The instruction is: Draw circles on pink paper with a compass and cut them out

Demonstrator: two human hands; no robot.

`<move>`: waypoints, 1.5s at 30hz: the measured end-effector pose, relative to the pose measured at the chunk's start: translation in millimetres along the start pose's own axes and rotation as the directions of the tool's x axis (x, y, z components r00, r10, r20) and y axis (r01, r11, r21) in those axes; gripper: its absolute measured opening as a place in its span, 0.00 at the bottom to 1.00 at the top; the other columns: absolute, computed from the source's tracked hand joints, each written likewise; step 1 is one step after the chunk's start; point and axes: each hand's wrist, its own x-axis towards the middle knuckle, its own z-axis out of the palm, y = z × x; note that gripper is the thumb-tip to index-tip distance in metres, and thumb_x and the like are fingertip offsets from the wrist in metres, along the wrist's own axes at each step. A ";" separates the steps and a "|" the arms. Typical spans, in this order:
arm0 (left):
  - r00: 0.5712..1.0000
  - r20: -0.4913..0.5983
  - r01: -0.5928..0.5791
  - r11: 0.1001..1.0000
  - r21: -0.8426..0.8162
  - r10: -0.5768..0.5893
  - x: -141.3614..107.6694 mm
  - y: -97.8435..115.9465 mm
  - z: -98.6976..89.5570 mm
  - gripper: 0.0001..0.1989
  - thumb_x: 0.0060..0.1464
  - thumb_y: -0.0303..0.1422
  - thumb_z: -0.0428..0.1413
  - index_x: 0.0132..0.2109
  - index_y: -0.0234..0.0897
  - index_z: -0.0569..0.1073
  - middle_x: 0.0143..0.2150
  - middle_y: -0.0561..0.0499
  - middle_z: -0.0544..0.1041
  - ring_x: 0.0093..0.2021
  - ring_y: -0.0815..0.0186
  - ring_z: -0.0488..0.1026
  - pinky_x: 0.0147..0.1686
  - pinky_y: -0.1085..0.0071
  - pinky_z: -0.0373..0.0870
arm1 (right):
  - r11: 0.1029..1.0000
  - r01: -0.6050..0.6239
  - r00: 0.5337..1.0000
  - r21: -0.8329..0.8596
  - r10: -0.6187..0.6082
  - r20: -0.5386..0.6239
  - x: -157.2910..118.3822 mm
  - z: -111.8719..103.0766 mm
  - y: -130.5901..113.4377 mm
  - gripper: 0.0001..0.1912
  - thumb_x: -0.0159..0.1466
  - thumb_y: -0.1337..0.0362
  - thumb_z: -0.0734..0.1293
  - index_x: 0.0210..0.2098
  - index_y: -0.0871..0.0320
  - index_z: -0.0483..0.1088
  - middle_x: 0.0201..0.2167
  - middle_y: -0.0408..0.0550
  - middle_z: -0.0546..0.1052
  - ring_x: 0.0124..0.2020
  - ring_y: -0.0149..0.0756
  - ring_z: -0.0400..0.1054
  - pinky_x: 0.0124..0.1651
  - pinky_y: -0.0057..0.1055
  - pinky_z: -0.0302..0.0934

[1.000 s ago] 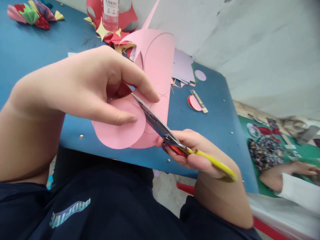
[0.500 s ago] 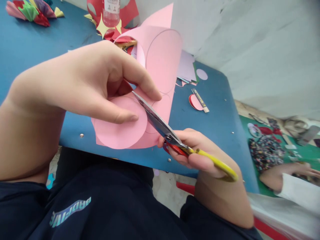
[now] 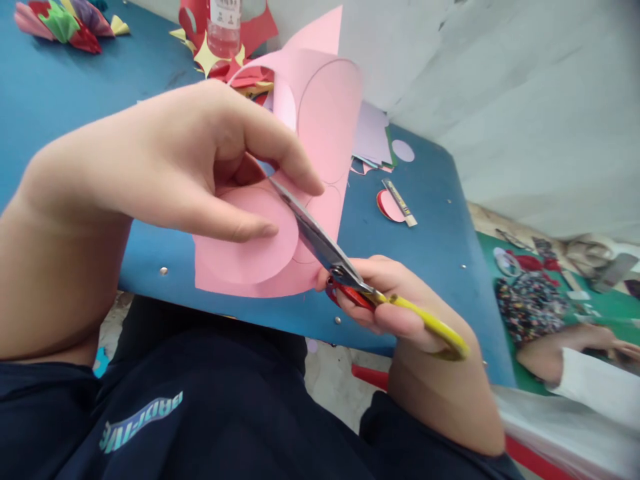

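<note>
My left hand (image 3: 200,167) holds a pink paper sheet (image 3: 327,127) with large circles outlined on it. Under its thumb lies a pink paper disc (image 3: 250,247), overlapping the sheet; whether the disc is fully separate I cannot tell. My right hand (image 3: 395,300) is closed around the yellow and red handles of a pair of scissors (image 3: 320,240). Their blades look nearly closed and run along the disc's right edge, the tip beside my left fingers. The sheet curls up at its far end.
On the blue table (image 3: 425,267) are a clear bottle (image 3: 224,30), red and yellow paper scraps (image 3: 205,57), coloured folded paper (image 3: 65,27), lilac sheets (image 3: 371,137) and a small blade-like strip (image 3: 399,201) on small discs. A wall borders the back. Another person's arm (image 3: 565,343) rests at a green table.
The pink disc has shifted slightly right and up against the sheet, showing less at its lower left. The scissors' tip sits slightly higher and to the right. Both hands keep their hold.
</note>
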 end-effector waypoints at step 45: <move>0.956 -0.223 -0.191 0.981 0.025 0.191 -2.1 -12.9 38.2 0.12 0.60 0.34 0.69 0.31 0.33 0.80 0.27 0.52 0.78 0.27 0.71 0.69 0.25 0.76 0.70 | 0.909 0.350 0.874 -0.229 -0.404 -0.269 25.9 6.8 31.8 0.38 0.65 0.31 0.70 0.56 0.57 0.74 0.24 0.37 0.67 0.21 0.28 0.60 0.22 0.26 0.58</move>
